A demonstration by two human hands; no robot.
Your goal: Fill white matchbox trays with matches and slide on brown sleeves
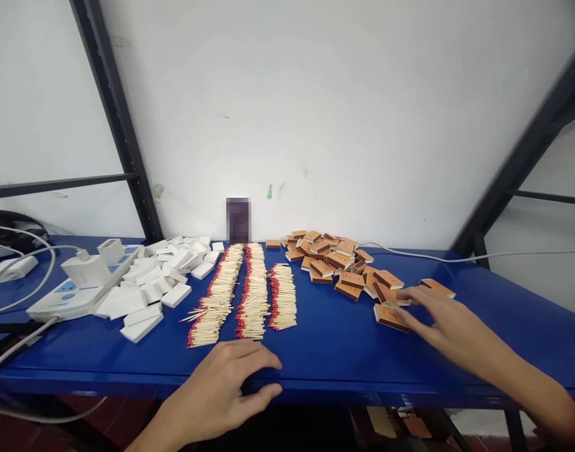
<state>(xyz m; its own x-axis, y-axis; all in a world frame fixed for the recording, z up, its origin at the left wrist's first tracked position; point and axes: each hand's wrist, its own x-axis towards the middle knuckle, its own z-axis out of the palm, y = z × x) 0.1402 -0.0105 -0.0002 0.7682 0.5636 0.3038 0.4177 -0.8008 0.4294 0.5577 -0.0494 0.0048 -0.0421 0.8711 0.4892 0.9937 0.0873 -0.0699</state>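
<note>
My left hand (228,380) rests at the front edge of the blue table with fingers curved and thumb apart, holding nothing. It is just in front of three rows of loose red-tipped matches (253,295). At the near right of a heap of orange-brown matchboxes (322,267), my right hand (440,320) reaches in with finger and thumb apart. Its fingertips are at a matchbox (390,316) lying flat; whether they touch it I cannot tell. Left of the matches lies a pile of small white box trays (167,270).
A white power strip (78,295) with plugged-in chargers and cables (28,251) takes up the left of the blue table (334,345). A blurred dark rectangle (238,220) stands against the wall. Black shelf posts (120,119) rise at both sides. A thin cable (457,258) crosses behind on the right.
</note>
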